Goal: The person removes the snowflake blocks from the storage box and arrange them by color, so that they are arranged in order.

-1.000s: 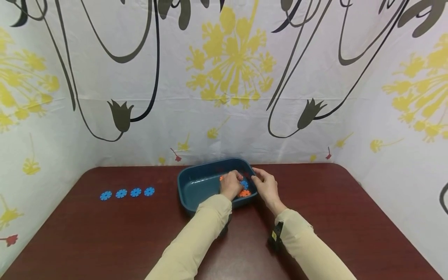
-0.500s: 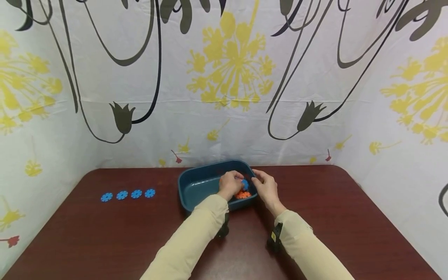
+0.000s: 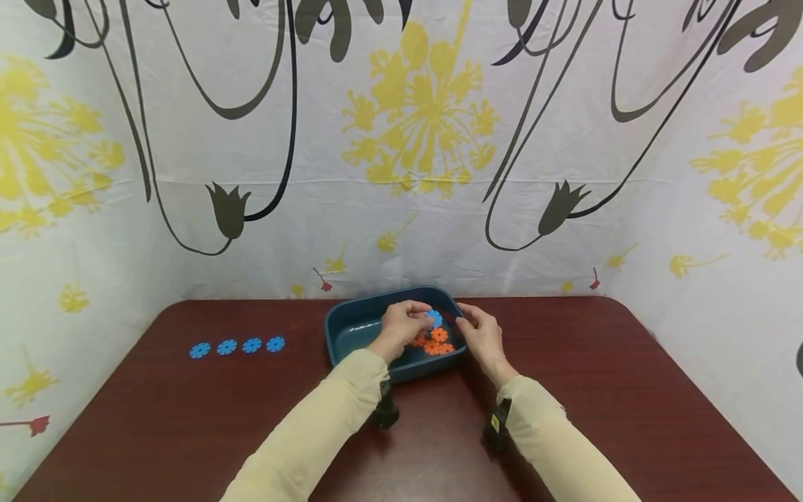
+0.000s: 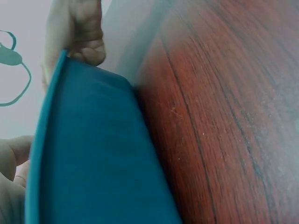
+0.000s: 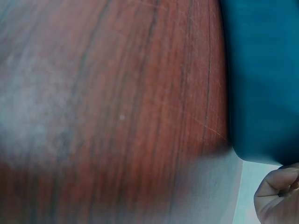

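My left hand (image 3: 401,326) is over the teal basin (image 3: 348,307), pinching a blue notched disc (image 3: 434,318) between thumb and fingers. Beneath it, several orange notched discs (image 3: 438,347) lie in the basin's right end. My right hand (image 3: 484,338) grips the basin's right rim, thumb and fingers at the edge. In the left wrist view the basin's outer wall (image 4: 103,154) fills the middle, with part of my left hand (image 4: 11,182) behind the rim. The right wrist view catches the basin's side (image 5: 266,84) and my right hand (image 5: 280,196) at its corner.
Several blue notched discs (image 3: 251,345) lie in a row on the dark red-brown table (image 3: 157,418), left of the basin. A patterned white cloth (image 3: 401,230) hangs behind the table and along both sides.
My left hand has risen from among the discs and shifted slightly left, with a blue disc in its fingers. More orange discs show below. The right hand stays on the rim.
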`<action>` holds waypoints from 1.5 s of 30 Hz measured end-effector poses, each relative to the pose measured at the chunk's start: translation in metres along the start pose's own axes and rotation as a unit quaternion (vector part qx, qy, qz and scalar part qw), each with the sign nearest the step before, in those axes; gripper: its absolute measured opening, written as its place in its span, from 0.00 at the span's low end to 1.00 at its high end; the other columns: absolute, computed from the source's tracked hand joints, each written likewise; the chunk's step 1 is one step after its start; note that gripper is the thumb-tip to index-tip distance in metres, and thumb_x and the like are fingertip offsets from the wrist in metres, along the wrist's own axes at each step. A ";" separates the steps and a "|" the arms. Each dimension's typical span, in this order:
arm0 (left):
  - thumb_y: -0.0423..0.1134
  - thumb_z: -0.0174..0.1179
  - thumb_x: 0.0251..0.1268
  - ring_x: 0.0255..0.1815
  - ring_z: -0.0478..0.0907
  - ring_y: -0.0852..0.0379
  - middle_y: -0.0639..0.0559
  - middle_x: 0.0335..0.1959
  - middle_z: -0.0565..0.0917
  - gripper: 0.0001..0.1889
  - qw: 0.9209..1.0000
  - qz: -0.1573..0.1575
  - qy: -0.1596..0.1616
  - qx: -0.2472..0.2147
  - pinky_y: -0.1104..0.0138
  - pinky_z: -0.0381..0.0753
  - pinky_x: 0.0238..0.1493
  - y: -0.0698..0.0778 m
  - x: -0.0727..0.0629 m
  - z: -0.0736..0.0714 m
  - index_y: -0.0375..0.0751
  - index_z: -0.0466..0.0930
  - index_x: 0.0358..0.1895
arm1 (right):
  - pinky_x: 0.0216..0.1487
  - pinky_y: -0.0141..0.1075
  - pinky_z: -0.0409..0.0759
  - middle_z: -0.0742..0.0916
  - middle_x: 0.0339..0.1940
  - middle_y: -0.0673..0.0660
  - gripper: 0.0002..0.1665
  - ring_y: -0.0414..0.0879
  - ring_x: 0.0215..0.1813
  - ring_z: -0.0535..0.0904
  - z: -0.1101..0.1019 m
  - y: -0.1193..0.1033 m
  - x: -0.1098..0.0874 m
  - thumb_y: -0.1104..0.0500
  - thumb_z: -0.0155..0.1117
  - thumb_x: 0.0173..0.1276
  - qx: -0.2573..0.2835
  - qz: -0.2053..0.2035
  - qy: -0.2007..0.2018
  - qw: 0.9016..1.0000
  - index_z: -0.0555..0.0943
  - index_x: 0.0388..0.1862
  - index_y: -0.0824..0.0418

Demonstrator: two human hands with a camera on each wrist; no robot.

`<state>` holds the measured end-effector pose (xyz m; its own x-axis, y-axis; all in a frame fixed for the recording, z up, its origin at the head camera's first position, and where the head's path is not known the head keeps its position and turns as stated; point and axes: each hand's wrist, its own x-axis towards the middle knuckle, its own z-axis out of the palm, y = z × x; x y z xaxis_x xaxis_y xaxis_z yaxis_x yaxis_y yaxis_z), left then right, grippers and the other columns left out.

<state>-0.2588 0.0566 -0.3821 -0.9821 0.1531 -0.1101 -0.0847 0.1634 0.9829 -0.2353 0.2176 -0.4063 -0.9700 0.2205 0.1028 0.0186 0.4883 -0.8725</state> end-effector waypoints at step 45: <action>0.33 0.59 0.64 0.35 0.79 0.62 0.55 0.35 0.77 0.19 0.988 -0.037 0.052 -0.141 0.73 0.80 0.37 -0.014 -0.031 -0.137 0.37 0.75 0.58 | 0.37 0.35 0.81 0.84 0.44 0.66 0.22 0.55 0.48 0.83 0.000 -0.004 -0.002 0.59 0.54 0.72 -0.008 0.005 -0.013 1.000 0.72 0.64 0.57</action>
<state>-0.2506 -0.0839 -0.3723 -0.9823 0.0473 -0.1815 -0.1857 -0.1096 0.9765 -0.2331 0.2150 -0.4028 -0.9756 0.2037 0.0816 0.0319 0.4995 -0.8657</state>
